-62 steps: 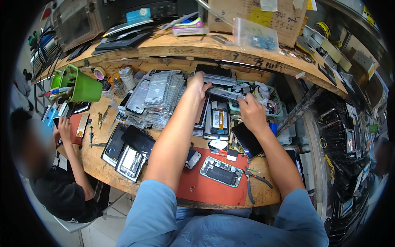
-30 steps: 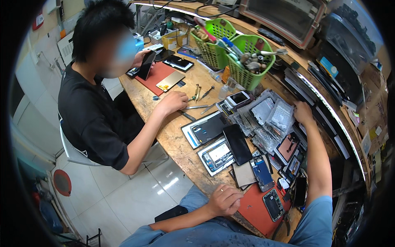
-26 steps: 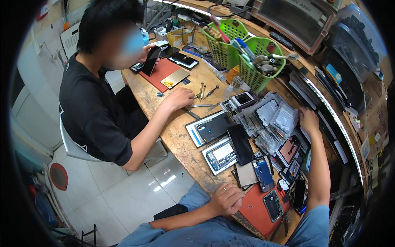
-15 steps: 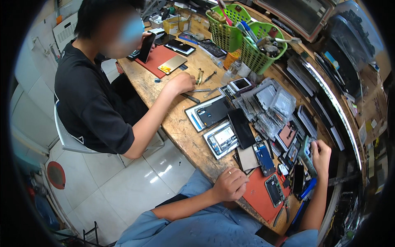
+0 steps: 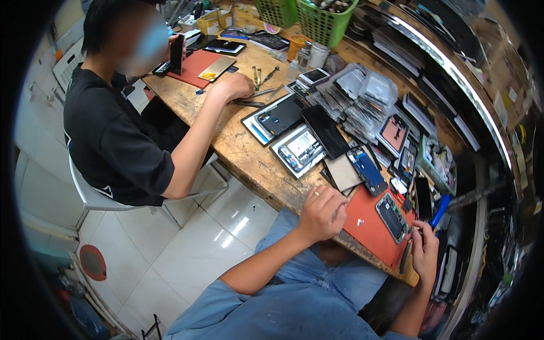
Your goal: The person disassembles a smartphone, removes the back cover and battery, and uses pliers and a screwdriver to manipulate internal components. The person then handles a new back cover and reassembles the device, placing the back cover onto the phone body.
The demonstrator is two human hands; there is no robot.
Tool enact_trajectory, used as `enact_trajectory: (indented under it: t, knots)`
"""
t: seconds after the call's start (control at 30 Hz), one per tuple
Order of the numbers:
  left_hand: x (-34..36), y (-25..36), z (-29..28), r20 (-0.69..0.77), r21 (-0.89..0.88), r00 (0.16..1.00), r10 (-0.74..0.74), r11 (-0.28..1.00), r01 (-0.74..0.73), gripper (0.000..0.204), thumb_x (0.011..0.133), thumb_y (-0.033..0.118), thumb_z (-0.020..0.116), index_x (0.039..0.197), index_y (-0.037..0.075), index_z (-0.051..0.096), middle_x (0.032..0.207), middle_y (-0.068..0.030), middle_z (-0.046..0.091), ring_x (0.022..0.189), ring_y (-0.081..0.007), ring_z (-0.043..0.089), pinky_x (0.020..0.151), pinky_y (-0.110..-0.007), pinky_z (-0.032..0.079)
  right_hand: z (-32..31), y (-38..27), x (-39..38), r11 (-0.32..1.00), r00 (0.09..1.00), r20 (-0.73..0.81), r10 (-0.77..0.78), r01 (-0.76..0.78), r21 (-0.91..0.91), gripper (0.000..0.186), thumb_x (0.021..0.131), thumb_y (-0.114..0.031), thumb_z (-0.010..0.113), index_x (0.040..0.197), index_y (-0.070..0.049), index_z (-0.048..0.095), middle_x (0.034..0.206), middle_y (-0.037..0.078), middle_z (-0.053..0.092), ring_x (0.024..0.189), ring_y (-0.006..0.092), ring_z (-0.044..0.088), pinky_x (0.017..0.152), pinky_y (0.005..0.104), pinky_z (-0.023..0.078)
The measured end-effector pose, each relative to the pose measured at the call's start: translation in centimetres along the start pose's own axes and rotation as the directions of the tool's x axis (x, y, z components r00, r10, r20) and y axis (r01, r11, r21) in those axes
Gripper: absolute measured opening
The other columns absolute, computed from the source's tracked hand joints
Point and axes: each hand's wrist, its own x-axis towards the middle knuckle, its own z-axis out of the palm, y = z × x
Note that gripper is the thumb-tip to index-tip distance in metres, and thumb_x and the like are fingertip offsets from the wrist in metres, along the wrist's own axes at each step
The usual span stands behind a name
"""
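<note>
My left hand (image 5: 324, 214), a ring on one finger, is curled at the bench's front edge beside an orange-red mat (image 5: 365, 229). Its palm is hidden. My right hand (image 5: 425, 249) is at the mat's right side, thumb and fingers drawn together; whatever is between them is too small to make out. Just left of those fingertips lies an opened phone housing (image 5: 392, 217), dark inside with a pale rim. Dark-handled pliers (image 5: 404, 258), partly covered, lie under my right hand. Small white bits (image 5: 360, 222) are on the mat left of the housing.
Opened phones (image 5: 297, 148), a black panel (image 5: 326, 131) and a blue-backed phone part (image 5: 367, 170) crowd the bench. Beyond them are stacked plastic sleeves (image 5: 362, 107) and a green tray of parts (image 5: 439, 164). A co-worker (image 5: 122, 130) sits at the left, one hand on the bench.
My right hand has come from the green parts tray to beside the phone housing. White bits now show on the mat. My left hand stays at the bench edge. The whole view has shifted.
</note>
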Motion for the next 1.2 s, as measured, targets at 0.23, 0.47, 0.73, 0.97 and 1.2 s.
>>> enact_trajectory:
  t: [0.23, 0.47, 0.73, 0.97, 1.2]
  knots:
    - [-0.1, -0.3, -0.2, -0.020, -0.096, 1.000, -0.016, 0.995, 0.014, 0.013, 0.083, 0.004, 0.070, 0.096, 0.004, 0.069, 0.098, -0.0125, 0.067, 0.088, -0.0326, 0.064, 0.084, -0.043, 0.051, 1.5, -0.8, -6.4, 0.999, 0.999, -0.011, 0.032, -0.032, -0.001, 0.022, 0.100, -0.008, 0.070, 0.120, 0.001, 0.072, 0.080, 0.008, 0.069, 0.068, 0.0141, 0.062, 0.064, 0.0309, 0.049]
    - [2.7, 15.2, -9.5, -0.661, -0.512, 0.717, 0.222, 0.565, -0.647, 0.033, 0.088, 0.013, 0.075, 0.116, 0.001, 0.060, 0.121, -0.0142, 0.057, 0.117, -0.0299, 0.060, 0.101, -0.039, 0.054, 4.1, -1.9, -10.6, 0.999, 0.994, 0.113, 0.001, -0.005, 0.039, 0.028, 0.094, -0.010, 0.077, 0.121, -0.002, 0.074, 0.085, 0.012, 0.071, 0.064, 0.0189, 0.063, 0.062, 0.0323, 0.050]
    - [8.8, 25.4, -9.8, -0.937, -0.339, 0.332, 0.108, -0.057, -0.939, 0.025, 0.096, -0.005, 0.070, 0.120, 0.000, 0.064, 0.116, -0.0097, 0.061, 0.112, -0.0215, 0.062, 0.096, -0.033, 0.058, 7.7, -3.5, -9.7, 0.949, 0.940, 0.129, -0.314, 0.312, 0.037, 0.026, 0.097, -0.016, 0.075, 0.120, -0.004, 0.072, 0.103, 0.016, 0.076, 0.086, 0.0356, 0.074, 0.075, 0.0434, 0.058]
    - [6.7, 23.4, -5.2, -0.827, -0.563, 0.560, 0.055, -0.064, -0.824, 0.019, 0.106, 0.008, 0.063, 0.123, 0.001, 0.063, 0.108, -0.0101, 0.062, 0.096, -0.0227, 0.060, 0.079, -0.032, 0.054, 9.0, -1.3, -11.0, 0.970, 0.937, 0.258, -0.234, 0.209, 0.120, 0.026, 0.100, -0.019, 0.072, 0.121, -0.003, 0.070, 0.104, 0.016, 0.075, 0.094, 0.0395, 0.073, 0.080, 0.0471, 0.058]
    - [5.1, 19.2, 0.3, -0.389, -0.807, 0.894, 0.221, 0.386, -0.446, 0.020, 0.102, 0.018, 0.064, 0.111, 0.002, 0.058, 0.088, -0.0111, 0.061, 0.082, -0.0261, 0.061, 0.074, -0.035, 0.051, 7.4, 0.9, -11.0, 0.924, 0.983, 0.043, -0.179, 0.152, 0.351, 0.022, 0.101, -0.007, 0.069, 0.122, 0.000, 0.067, 0.099, 0.019, 0.076, 0.085, 0.0340, 0.077, 0.076, 0.0419, 0.061]
